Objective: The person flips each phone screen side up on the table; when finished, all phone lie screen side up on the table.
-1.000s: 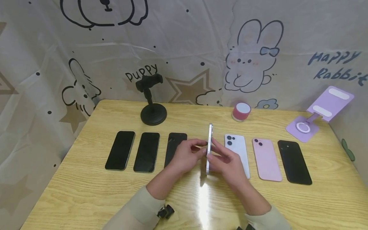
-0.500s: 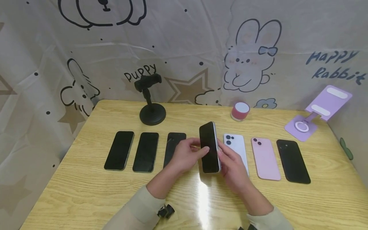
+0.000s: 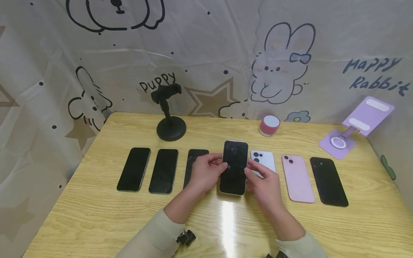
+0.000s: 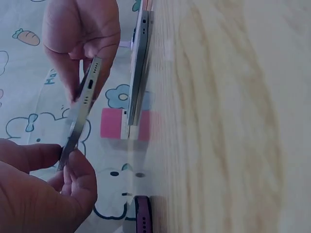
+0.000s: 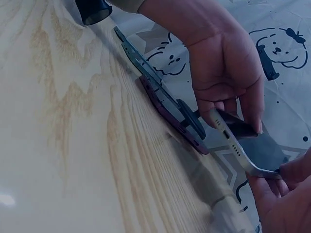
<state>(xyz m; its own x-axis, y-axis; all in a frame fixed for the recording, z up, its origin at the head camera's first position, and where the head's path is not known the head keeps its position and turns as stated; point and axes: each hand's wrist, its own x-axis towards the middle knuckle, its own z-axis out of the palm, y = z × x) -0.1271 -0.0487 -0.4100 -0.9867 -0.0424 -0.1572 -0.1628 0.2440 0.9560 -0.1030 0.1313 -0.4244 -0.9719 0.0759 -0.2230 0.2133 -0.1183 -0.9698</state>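
In the head view a smartphone (image 3: 234, 168) with a black screen and silver edge is held screen up, raised over the table between both hands. My left hand (image 3: 206, 173) pinches its left edge, thumb on the screen side and fingers behind. On the opposite edge my right hand (image 3: 264, 182) pinches it the same way. Both wrist views show the phone's bottom edge, with its charging port (image 4: 91, 83), well off the tabletop. Beside the left hand lies a dark phone (image 3: 192, 166), partly covered by it. A pale blue phone (image 3: 265, 163) lies partly behind the right hand.
Two black-screened phones (image 3: 134, 169) (image 3: 164, 171) lie at left. A pink phone (image 3: 298, 179) and a black phone (image 3: 329, 181) lie at right. Behind stand a black phone holder (image 3: 171, 128), a pink round object (image 3: 269, 126) and a purple stand (image 3: 368, 116).
The held phone has turned from edge-on to show its black screen to the head camera. Both hands have kept their pinch; the phones on the table have stayed put.
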